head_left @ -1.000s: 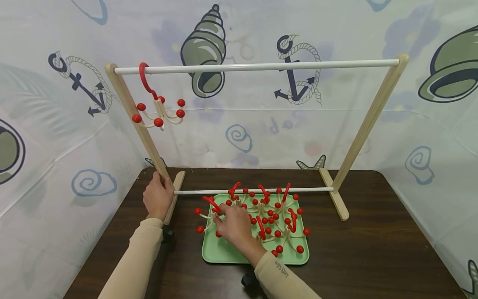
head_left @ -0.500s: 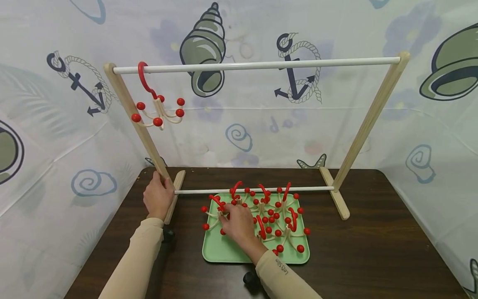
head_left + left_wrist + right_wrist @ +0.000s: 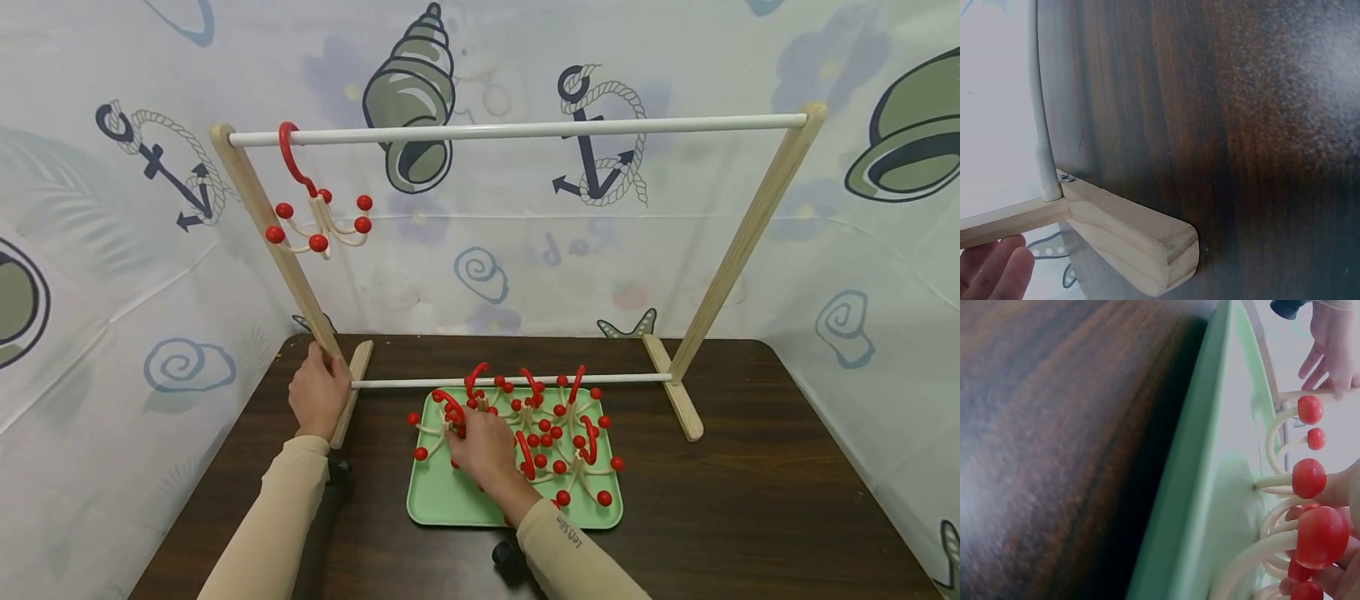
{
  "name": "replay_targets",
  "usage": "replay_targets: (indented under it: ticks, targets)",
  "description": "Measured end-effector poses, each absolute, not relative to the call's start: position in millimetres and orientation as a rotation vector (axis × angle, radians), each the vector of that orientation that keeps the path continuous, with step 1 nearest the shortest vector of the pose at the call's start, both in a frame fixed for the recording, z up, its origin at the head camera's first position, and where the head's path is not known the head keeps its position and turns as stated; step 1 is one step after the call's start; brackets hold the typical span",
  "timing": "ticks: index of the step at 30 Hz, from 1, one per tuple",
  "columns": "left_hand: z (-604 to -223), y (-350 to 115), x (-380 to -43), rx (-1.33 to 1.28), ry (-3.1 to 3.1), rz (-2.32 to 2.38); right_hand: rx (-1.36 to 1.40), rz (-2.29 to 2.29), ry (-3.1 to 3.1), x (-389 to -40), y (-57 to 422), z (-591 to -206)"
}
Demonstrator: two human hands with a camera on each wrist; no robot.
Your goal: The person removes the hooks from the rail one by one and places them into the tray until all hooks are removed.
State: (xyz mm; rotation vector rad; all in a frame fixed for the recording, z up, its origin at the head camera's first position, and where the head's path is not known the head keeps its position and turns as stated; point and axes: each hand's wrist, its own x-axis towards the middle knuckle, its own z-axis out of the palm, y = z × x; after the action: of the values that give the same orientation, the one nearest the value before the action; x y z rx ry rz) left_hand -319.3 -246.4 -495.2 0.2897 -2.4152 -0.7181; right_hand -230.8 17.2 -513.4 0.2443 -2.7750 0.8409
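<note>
My left hand (image 3: 320, 393) holds the left upright (image 3: 273, 225) of a wooden rack low down; in the left wrist view its fingers (image 3: 1015, 272) lie against the post. My right hand (image 3: 489, 450) pinches the stem of a many-armed hanger (image 3: 450, 408) at the left of a green tray (image 3: 442, 504). That hanger has a red hook and cream curved arms tipped with red balls (image 3: 1321, 537). My fingers hide part of its stem. Several similar hangers (image 3: 577, 462) crowd the tray's middle and right. One more hanger (image 3: 320, 221) hangs from the left end of the white top rod (image 3: 517, 131).
A white lower rod (image 3: 405, 384) runs just behind the tray, with some red hooks reaching up to it. The rack's feet (image 3: 673, 389) stand on the dark wooden table (image 3: 750, 467). A patterned cloth (image 3: 480, 250) hangs behind.
My right hand has shifted slightly right with the pinched hanger, whose ball-tipped arms moved right and whose red hook has turned. My left hand stays on the upright.
</note>
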Motion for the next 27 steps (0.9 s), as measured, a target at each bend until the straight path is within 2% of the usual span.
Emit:
replay_targets:
  ticks: [17, 27]
  targets:
    - [-492, -244, -318, 0.294, -2.422, -0.73, 0.276, 0.785, -2.75, -223, 22, -500]
    - [-492, -244, -317, 0.292, -2.42, -0.729, 0.227, 1.182, -2.696, -204, 27, -476]
